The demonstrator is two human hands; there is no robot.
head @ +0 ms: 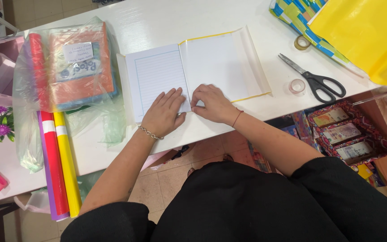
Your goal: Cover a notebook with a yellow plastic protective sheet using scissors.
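Your white table (166, 18) carries everything here. Up and to the right of your right fingers lies one big sheet of yellow wrapping plastic (363, 36), over a roll of blue, green and yellow patterned paper (292, 13). Far to the left of your left fingers sits one clear plastic bag (68, 71) packed with orange and blue books, with a small white rectangular label on top. Below that bag you have three rolls of covering film (57, 166), side by side: one purple, one red, one yellow.

Directly under your fingers lies one open notebook (157, 76), its lined page to the left, a clear plastic cover with a yellow edge (242, 62) spread around it on the right.

Your left hand (163, 114) lies flat, fingers straight and together, pressing the lower corner of the lined page. Your right hand (211, 104) rests just beside it, fingers curled and bunched with the tips down at the notebook's bottom edge; you grip nothing that shows.

Well to the right of your right fingers lies one pair of black-handled scissors (312, 78), and two small tape rolls (297, 85), one just above the blades and one just below.
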